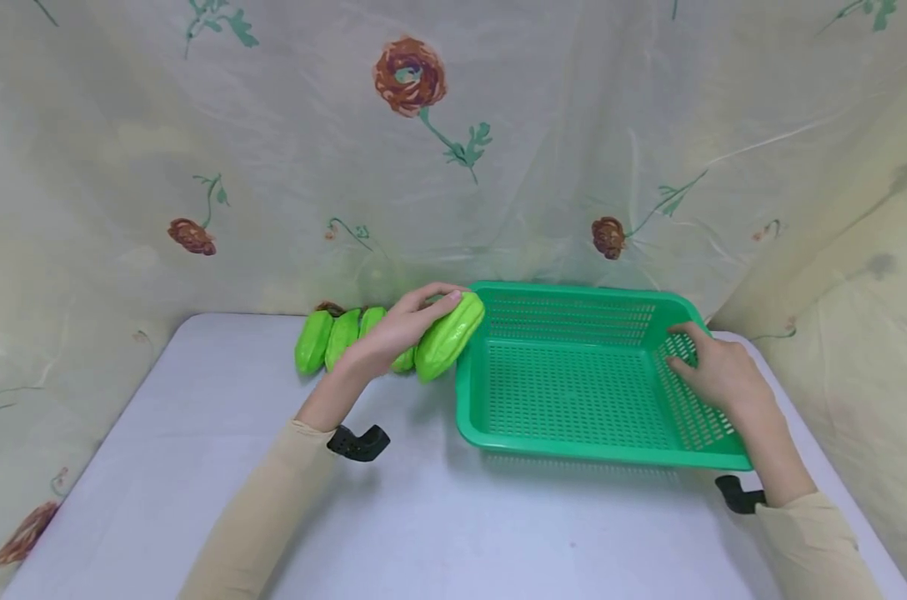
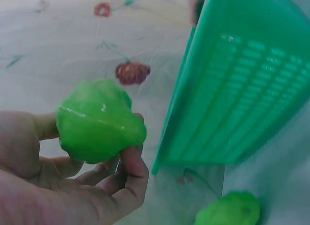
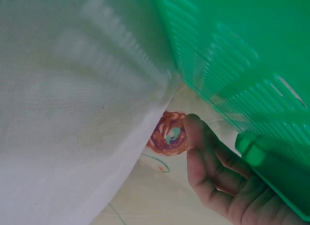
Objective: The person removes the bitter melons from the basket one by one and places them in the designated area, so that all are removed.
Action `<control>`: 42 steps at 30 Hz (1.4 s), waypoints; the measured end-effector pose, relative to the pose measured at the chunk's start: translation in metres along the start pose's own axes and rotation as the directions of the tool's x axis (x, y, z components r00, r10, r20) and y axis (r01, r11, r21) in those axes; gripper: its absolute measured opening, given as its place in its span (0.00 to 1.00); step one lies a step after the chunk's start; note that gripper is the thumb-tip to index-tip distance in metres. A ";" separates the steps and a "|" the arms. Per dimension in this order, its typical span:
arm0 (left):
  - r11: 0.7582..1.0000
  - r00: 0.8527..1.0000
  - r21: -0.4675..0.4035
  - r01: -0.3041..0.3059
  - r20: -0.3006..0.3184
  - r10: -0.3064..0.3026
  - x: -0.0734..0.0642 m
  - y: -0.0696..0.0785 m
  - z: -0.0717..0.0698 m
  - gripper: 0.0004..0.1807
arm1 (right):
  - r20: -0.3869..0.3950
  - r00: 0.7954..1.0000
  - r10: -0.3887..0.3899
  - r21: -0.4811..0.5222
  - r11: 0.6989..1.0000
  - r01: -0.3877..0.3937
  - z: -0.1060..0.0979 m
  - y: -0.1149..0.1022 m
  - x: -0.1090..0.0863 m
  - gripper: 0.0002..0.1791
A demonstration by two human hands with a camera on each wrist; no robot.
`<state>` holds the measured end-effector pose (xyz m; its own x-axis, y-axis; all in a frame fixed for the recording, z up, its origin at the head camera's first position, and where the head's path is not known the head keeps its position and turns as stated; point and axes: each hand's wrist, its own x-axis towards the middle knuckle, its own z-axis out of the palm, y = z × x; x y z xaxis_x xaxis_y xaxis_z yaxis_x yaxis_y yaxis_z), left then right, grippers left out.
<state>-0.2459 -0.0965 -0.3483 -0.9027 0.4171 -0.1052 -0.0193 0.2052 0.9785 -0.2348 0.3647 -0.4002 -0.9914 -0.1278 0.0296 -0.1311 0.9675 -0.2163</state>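
Note:
My left hand (image 1: 403,327) holds a glossy bright green ridged fruit (image 1: 451,337) at the left rim of a green plastic basket (image 1: 611,452). In the left wrist view, the thumb and fingers curl around the fruit (image 2: 97,123). At the basket's right side, my right hand (image 1: 724,371) grips the rim, thumb and forefinger showing over the inside. Its other fingers (image 3: 206,179) appear outside the basket wall in the right wrist view. A row of similar green fruits (image 1: 314,342) lies left of the basket, partly hidden behind my left hand.
A white-covered table (image 1: 453,533) bears everything. Behind it hangs a pale curtain (image 1: 528,167) with brown flowers, which also comes round both sides. The basket's slotted floor (image 1: 573,387) is bare. Black wrist mounts (image 1: 358,443) stick out from both sleeves.

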 end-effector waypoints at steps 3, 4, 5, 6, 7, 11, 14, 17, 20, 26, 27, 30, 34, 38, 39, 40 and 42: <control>1.000 0.999 0.000 0.010 -0.052 -0.010 -0.005 -0.005 -0.012 0.26 | -0.005 1.000 -0.005 0.001 1.000 0.005 0.001 0.000 0.000 0.29; 1.000 0.998 0.003 0.018 -0.067 -0.017 -0.007 -0.006 -0.017 0.26 | -0.006 1.000 -0.005 0.002 1.000 0.005 0.002 0.001 0.001 0.29; 1.000 0.996 0.010 0.022 -0.083 -0.021 -0.009 -0.008 -0.021 0.26 | -0.008 1.000 -0.005 0.002 1.000 0.005 0.002 0.001 0.001 0.29; 1.000 0.995 0.004 0.029 -0.099 -0.029 -0.011 -0.009 -0.026 0.26 | -0.008 1.000 -0.005 0.003 1.000 0.005 0.002 0.001 0.001 0.29; 0.999 0.993 -0.002 0.033 -0.113 -0.033 -0.013 -0.010 -0.031 0.26 | -0.007 1.000 -0.003 0.002 1.000 0.003 0.002 0.002 0.001 0.29; 0.998 0.986 -0.039 0.045 -0.161 -0.050 -0.020 -0.019 -0.049 0.28 | 0.001 1.000 0.004 0.003 1.000 -0.004 0.002 0.004 0.002 0.30; 0.997 0.980 -0.063 0.053 -0.191 -0.064 -0.026 -0.027 -0.063 0.29 | 0.003 1.000 0.002 0.000 1.000 -0.002 0.001 0.004 0.001 0.30; 0.995 0.972 -0.094 0.045 -0.226 -0.065 -0.033 -0.034 -0.078 0.31 | -0.005 1.000 -0.002 -0.002 1.000 0.002 0.001 0.004 0.001 0.29; 0.988 0.960 -0.147 0.041 -0.270 -0.080 -0.041 -0.039 -0.093 0.33 | -0.008 1.000 -0.004 -0.002 1.000 0.003 0.001 0.004 0.002 0.29; 0.979 0.917 -0.189 0.070 -0.375 -0.138 -0.054 -0.051 -0.125 0.34 | -0.007 1.000 0.000 0.004 1.000 0.000 0.002 0.004 0.002 0.29; 0.980 0.905 -0.181 0.080 -0.399 -0.147 -0.056 -0.054 -0.130 0.35 | -0.010 1.000 -0.001 0.004 1.000 0.002 0.002 0.003 0.001 0.29; 0.984 0.862 -0.115 0.133 -0.477 -0.172 -0.060 -0.064 -0.146 0.39 | -0.017 1.000 -0.005 0.002 1.000 0.005 0.002 0.004 0.001 0.29; 0.968 0.806 -0.010 0.249 -0.552 -0.213 -0.065 -0.081 -0.163 0.41 | -0.014 1.000 -0.006 0.005 1.000 0.006 0.002 0.004 0.001 0.29; 0.942 0.785 0.006 0.335 -0.555 -0.275 -0.068 -0.096 -0.173 0.42 | -0.008 1.000 -0.009 0.009 1.000 0.009 0.002 0.004 0.002 0.29; 0.937 0.784 0.008 0.348 -0.551 -0.286 -0.068 -0.099 -0.175 0.42 | -0.008 1.000 -0.010 0.010 1.000 0.010 0.002 0.004 0.002 0.29; 0.935 0.783 0.008 0.355 -0.549 -0.293 -0.068 -0.102 -0.176 0.42 | -0.007 1.000 -0.010 0.010 1.000 0.010 0.002 0.004 0.002 0.29; 0.931 0.778 0.011 0.365 -0.553 -0.299 -0.067 -0.107 -0.178 0.41 | -0.005 1.000 -0.010 0.012 1.000 0.010 0.002 0.003 0.002 0.29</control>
<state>-0.2600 -0.3034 -0.4148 -0.9342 -0.2260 -0.2760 -0.3426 0.3529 0.8707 -0.2372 0.3673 -0.4031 -0.9899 -0.1366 0.0368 -0.1414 0.9634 -0.2276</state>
